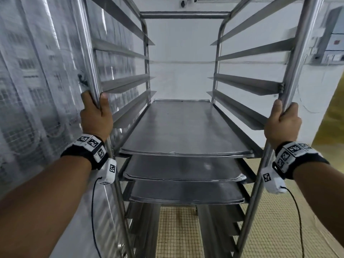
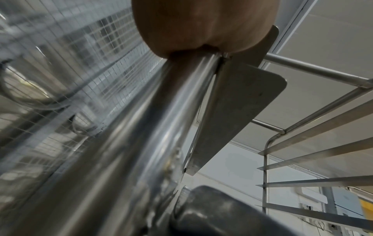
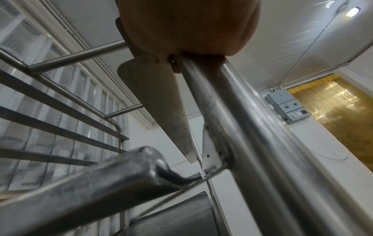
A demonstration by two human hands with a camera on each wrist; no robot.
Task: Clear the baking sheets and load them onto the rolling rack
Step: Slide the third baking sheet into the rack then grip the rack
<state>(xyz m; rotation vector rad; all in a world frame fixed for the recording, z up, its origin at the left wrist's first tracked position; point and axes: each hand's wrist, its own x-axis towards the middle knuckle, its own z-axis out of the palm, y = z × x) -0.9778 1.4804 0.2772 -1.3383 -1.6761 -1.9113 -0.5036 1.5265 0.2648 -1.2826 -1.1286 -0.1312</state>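
A tall steel rolling rack (image 1: 184, 14) stands straight ahead of me. Three empty baking sheets lie on its runners: the top sheet (image 1: 184, 127), a second sheet (image 1: 182, 168) under it and a third sheet (image 1: 186, 192) lowest. My left hand (image 1: 95, 116) grips the rack's front left post (image 1: 87, 53). My right hand (image 1: 282, 121) grips the front right post (image 1: 301, 53). The left wrist view shows the left hand (image 2: 201, 25) wrapped round the post (image 2: 129, 143). In the right wrist view the right hand (image 3: 187, 25) is wrapped round its post (image 3: 252, 127).
Several bare runners (image 1: 126, 51) line both sides above the sheets. A clear strip curtain over wire mesh (image 1: 31, 90) hangs close on the left. A white wall (image 1: 182, 71) lies behind the rack, a yellow strip curtain (image 1: 333, 112) at right, and beige tiled floor (image 1: 270, 220) below.
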